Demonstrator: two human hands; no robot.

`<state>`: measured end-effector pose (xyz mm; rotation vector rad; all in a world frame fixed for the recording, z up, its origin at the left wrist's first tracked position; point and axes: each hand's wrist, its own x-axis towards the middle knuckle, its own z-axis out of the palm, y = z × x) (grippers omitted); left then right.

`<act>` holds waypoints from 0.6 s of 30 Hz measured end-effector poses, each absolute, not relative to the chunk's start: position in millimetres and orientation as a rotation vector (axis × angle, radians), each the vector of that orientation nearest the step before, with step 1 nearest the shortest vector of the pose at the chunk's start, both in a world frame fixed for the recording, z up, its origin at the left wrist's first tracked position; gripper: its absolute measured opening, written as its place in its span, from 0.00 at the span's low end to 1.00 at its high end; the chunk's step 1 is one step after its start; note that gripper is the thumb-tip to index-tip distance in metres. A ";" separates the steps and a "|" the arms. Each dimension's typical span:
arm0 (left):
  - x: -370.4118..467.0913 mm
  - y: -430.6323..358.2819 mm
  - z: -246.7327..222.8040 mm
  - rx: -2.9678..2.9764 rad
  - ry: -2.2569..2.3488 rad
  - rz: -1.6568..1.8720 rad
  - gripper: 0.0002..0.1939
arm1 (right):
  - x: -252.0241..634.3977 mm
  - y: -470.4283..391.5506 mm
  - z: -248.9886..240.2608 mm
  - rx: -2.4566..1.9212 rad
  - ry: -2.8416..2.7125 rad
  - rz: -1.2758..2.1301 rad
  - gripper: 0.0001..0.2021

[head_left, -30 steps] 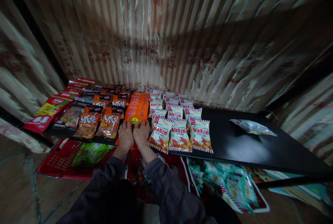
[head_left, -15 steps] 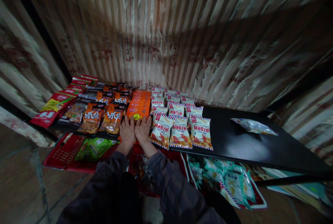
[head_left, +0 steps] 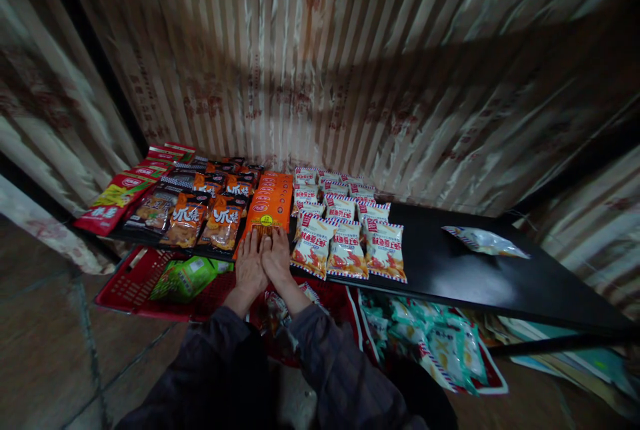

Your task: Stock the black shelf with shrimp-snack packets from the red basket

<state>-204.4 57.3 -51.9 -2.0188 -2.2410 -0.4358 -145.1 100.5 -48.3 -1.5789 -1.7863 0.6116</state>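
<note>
Orange snack packets [head_left: 270,200] lie overlapped in a column on the black shelf [head_left: 450,277]. My left hand [head_left: 251,269] rests flat on the front packet, fingers stretched forward. Beside it, my right hand [head_left: 276,257] lies flat on the same packet, its fingers out and a ring on one of them. Both hands cover much of that packet's front part. Left of them are black-and-orange snack bags [head_left: 220,222] in rows. To the right stand rows of white snack bags [head_left: 347,248] with red lettering and striped edges.
Red snack bags [head_left: 117,198] and dark snack bags [head_left: 150,210] sit at the shelf's left end. A lone silvery bag [head_left: 485,242] lies on the right. Below are a red basket [head_left: 130,283] with a green bag [head_left: 187,278] and another basket with teal bags [head_left: 450,347]. A striped curtain hangs behind.
Both hands have slid a little toward me along the orange packets, uncovering more of the front one. The view has shifted slightly.
</note>
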 end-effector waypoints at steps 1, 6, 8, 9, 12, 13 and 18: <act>-204.9 57.9 -51.5 -2.025 -2.248 -0.443 0.27 | -146.3 100.8 -47.6 -1.586 -1.799 0.604 0.22; -201.8 53.6 -46.0 -1.974 -2.333 -0.476 0.26 | -143.5 97.2 -40.9 -1.562 -1.865 0.579 0.21; -199.9 47.7 -46.6 -1.957 -2.313 -0.513 0.28 | -139.9 95.1 -40.1 -1.557 -1.884 0.567 0.22; -199.5 44.5 -48.1 -1.958 -2.295 -0.528 0.28 | -138.5 94.5 -40.2 -1.557 -1.892 0.563 0.23; -200.6 37.7 -55.3 -1.991 -2.264 -0.537 0.31 | -137.6 96.0 -41.3 -1.552 -1.919 0.555 0.23; -201.7 37.0 -57.6 -2.002 -2.264 -0.531 0.31 | -138.4 97.4 -41.6 -1.550 -1.925 0.555 0.23; -207.9 41.2 -58.5 -2.036 -2.259 -0.522 0.32 | -141.0 104.7 -41.2 -1.524 -1.951 0.576 0.23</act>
